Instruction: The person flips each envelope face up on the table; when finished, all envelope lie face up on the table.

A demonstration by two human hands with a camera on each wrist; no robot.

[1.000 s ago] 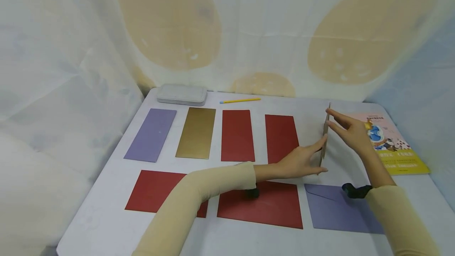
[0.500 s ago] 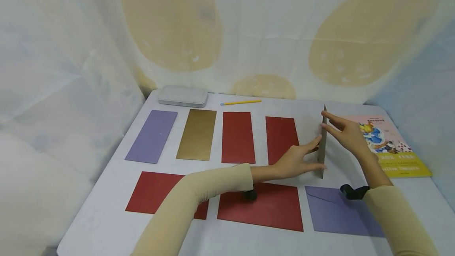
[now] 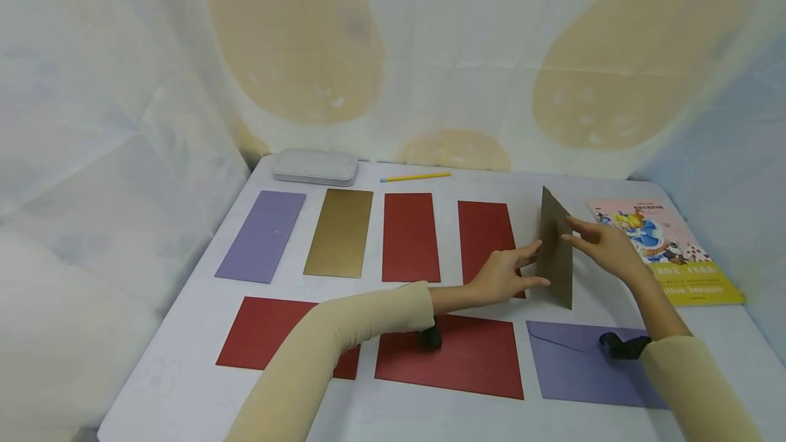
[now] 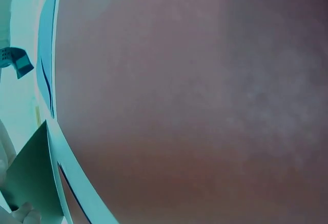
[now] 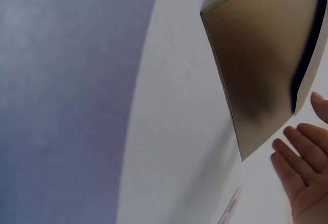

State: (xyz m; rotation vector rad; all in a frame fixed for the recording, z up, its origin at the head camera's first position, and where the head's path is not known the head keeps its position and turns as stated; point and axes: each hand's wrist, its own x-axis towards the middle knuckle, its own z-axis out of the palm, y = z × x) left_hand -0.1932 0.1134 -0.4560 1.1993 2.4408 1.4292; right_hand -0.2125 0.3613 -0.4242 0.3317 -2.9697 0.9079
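A brown envelope (image 3: 555, 268) was held upright between a red envelope (image 3: 485, 232) and a picture book (image 3: 672, 251), broad face angled leftward, long axis unclear from foreshortening. The right hand (image 3: 608, 249) pinched its near edge; the left hand (image 3: 499, 278) spread thumb and fingers apart alongside. The grey case (image 3: 316, 166) sat closed, contents hidden.

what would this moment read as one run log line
brown envelope: upright; left hand: fingers extended, at its left; right hand: fingers extended, at its right; book: flat, right

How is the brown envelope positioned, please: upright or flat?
Upright: the brown envelope rises steeply between the left hand and right hand.
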